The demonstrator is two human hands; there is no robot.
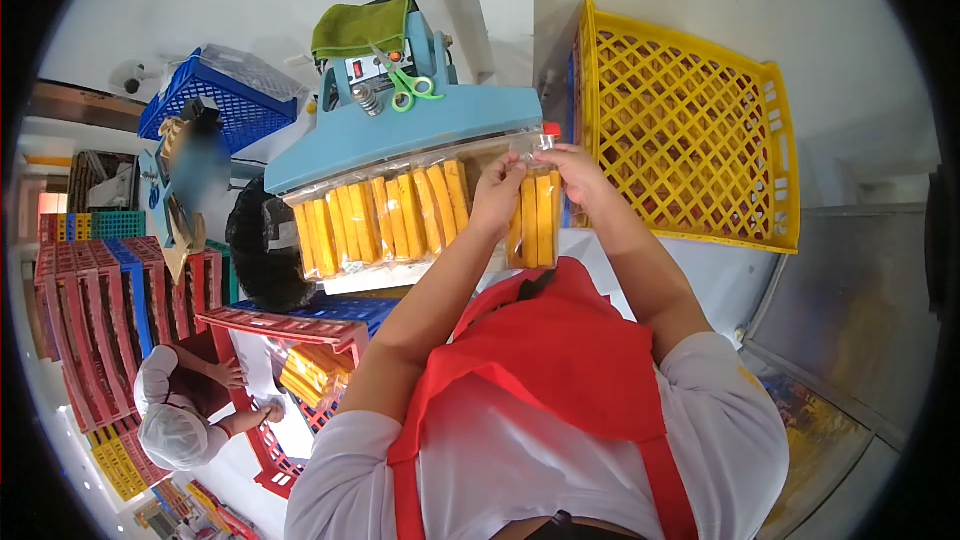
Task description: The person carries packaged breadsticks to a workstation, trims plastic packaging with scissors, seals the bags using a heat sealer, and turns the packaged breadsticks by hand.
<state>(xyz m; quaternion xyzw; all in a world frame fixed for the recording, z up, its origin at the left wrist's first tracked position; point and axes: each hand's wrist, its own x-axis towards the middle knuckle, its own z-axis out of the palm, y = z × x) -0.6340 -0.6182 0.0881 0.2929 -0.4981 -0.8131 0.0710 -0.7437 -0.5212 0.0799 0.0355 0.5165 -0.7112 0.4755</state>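
A clear plastic bag of yellow sticks (537,225) hangs upright from both my hands in front of the blue sealing machine (430,125). My left hand (497,190) pinches the bag's open-looking top on its left side, fingers closed. On the other side, the fingers of my right hand (580,178) are closed on the top right corner. To the left, a row of similar filled bags (380,215) hangs along the machine's lower edge. Whether the top of the held bag is sealed cannot be made out.
Green-handled scissors (408,90) and a green cloth (362,28) rest on the machine. A yellow crate (690,130) stands to the right. At lower left, a red crate (290,325) holds more bagged sticks, beside a person in a white cap (182,437). Red crates (100,310) are stacked behind.
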